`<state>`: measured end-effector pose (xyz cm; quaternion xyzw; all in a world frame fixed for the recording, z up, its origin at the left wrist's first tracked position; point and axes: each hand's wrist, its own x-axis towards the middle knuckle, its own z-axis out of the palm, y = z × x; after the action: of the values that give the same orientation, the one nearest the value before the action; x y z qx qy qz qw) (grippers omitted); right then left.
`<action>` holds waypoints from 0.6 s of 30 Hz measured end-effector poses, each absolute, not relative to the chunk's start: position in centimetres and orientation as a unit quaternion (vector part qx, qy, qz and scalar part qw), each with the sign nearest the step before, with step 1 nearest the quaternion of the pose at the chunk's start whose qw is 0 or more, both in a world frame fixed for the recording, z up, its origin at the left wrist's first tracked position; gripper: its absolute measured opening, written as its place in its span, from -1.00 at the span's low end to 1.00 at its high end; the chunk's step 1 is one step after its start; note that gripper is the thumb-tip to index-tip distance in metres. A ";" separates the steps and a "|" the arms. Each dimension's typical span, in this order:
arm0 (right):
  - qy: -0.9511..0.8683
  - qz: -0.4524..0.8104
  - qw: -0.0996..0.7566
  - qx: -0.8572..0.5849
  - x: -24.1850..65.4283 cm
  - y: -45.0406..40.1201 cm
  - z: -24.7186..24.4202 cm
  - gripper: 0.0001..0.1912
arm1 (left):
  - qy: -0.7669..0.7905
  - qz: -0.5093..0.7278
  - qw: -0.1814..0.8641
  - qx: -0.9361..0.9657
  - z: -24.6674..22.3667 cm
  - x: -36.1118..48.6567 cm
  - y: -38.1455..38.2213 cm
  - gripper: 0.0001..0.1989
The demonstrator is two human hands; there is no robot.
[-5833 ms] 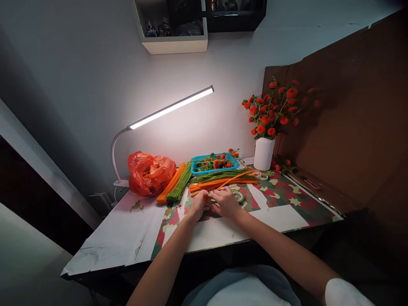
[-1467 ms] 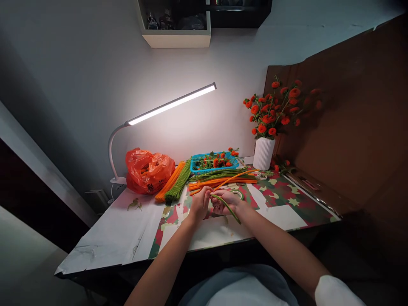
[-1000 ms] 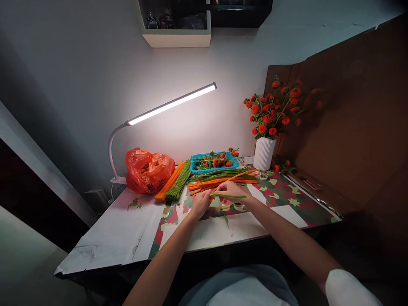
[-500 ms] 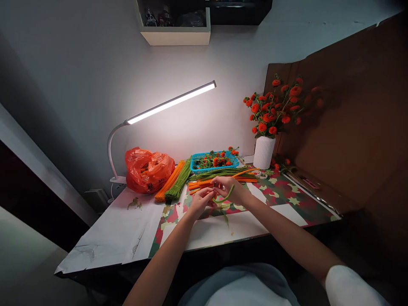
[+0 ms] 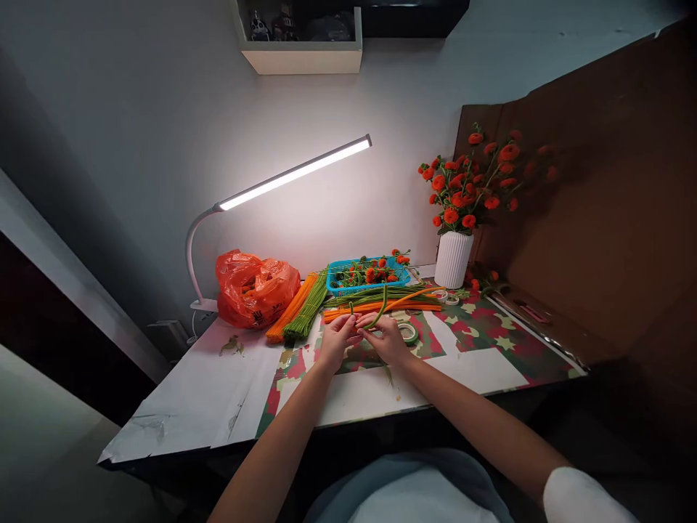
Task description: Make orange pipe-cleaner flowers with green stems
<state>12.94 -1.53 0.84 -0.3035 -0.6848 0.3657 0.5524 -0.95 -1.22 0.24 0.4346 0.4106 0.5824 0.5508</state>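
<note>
Your right hand (image 5: 388, 340) has come down from where it was half a second ago, and the green stem (image 5: 384, 294) it holds, then curling low beside your palm, now bends upward. The green tape roll (image 5: 412, 338), then hidden by that hand, shows again.

You have the right fingers pinched together on the stem, on the near side of the blue basket (image 5: 348, 291). Your left hand (image 5: 337, 340), also nearer you than the basket, has its fingertips closed at a short green end (image 5: 351, 309) that pokes up above them. You cannot tell from this view whether that end and the stem are one piece, as your fingers cover the middle.

Between your hands and the basket lie loose green stems (image 5: 406, 296) and loose orange stems (image 5: 422, 307). Left of the basket are a green bundle (image 5: 306, 316), an orange bundle (image 5: 291, 311) and, farther left, the red plastic bag (image 5: 255, 290). Right of the basket stands the white vase (image 5: 454, 260) with its red flowers (image 5: 462, 189). The lit lamp (image 5: 297, 173) reaches above and left of the basket.
</note>
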 end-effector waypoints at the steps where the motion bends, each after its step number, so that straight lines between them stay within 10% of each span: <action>1: -0.688 0.368 0.553 -0.293 13.1 -1.5 0.7 -0.95 | 0.407 0.579 0.560 0.430 0.2 -1.0 -1.2 -0.53; 18: -0.511 0.461 0.618 -0.381 12.8 -0.6 -0.8 -0.63 | 0.392 0.552 0.586 0.446 -0.3 -0.3 -1.0 -0.58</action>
<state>12.82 -0.56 -0.84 -0.3808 -0.5106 0.4609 0.6180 -0.31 -1.03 -0.34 0.4456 0.3917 0.5519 0.5860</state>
